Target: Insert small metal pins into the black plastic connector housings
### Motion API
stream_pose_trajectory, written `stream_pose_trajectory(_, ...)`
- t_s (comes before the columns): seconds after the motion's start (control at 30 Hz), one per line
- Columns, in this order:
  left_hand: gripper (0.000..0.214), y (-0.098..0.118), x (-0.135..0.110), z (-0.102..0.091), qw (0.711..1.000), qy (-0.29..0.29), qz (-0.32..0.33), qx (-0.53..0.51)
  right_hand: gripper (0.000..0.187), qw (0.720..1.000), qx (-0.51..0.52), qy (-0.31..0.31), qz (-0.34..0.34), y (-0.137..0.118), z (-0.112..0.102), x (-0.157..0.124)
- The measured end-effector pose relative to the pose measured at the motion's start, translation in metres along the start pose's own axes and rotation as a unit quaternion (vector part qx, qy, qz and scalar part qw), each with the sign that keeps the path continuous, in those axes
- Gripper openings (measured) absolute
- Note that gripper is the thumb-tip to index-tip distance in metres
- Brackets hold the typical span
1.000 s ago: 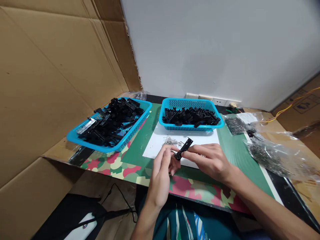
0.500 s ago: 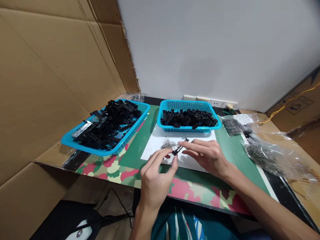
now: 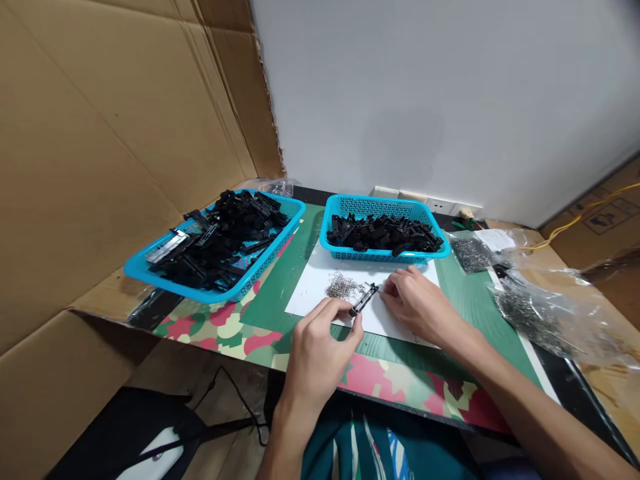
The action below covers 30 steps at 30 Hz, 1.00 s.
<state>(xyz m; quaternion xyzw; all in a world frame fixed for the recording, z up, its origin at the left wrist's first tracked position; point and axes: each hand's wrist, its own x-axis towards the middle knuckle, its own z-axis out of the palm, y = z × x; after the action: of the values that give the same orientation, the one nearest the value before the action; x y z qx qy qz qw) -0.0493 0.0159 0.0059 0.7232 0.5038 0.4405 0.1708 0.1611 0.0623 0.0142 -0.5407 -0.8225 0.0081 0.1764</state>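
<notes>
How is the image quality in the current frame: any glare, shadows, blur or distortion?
Head view: a faint shadow dims the wall, and glare streaks the nearer plastic bag; head view again: the small metal pieces are too fine to tell apart, the top right corner darkens, and the outer parts look stretched, as with a wide lens.

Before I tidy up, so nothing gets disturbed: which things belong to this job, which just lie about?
Likely in use: black part in left hand; metal pieces; white paper; left basket; middle basket.
Likely lying about: yellow cable; white object.
</notes>
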Motion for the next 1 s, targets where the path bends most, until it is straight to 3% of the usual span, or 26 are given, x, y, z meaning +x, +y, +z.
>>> stream_pose_trajectory(0.13,0.011,0.000,0.001,-0.001,0.998,-0.056,0.014,-0.003,0.021,1.000,0.010,0.029,0.003,0.007,0.001,-0.003)
stream_pose_trajectory(0.27,0.012,0.001,0.001,0.000,0.997,-0.075,0.023,0.006,0.010,0.987,0.131,0.017,0.088,0.012,-0.010,-0.005)
stream_pose_trajectory(0.3,0.011,0.001,0.001,0.000,0.997,-0.078,0.025,0.008,0.014,0.980,0.173,0.006,0.102,0.011,-0.014,-0.005)
stream_pose_trajectory(0.4,0.010,0.002,0.000,0.001,0.996,-0.088,0.027,0.017,0.032,0.946,0.309,-0.015,0.092,0.005,-0.021,-0.004)
stream_pose_trajectory(0.53,0.008,0.001,-0.001,0.001,0.994,-0.096,0.035,0.026,0.019,0.865,0.496,0.012,0.078,-0.012,-0.020,-0.002)
stream_pose_trajectory(0.63,0.011,-0.001,-0.002,0.002,0.994,-0.093,0.044,0.022,0.026,0.828,0.551,0.032,0.096,-0.024,-0.014,-0.002)
stream_pose_trajectory(0.8,0.012,-0.003,-0.003,0.004,0.995,-0.081,0.054,0.019,0.032,0.819,0.558,0.017,0.133,-0.032,-0.005,-0.004)
stream_pose_trajectory(1.0,0.011,-0.002,-0.002,0.004,0.995,-0.087,0.044,0.023,0.028,0.838,0.529,0.009,0.133,-0.034,-0.005,-0.005)
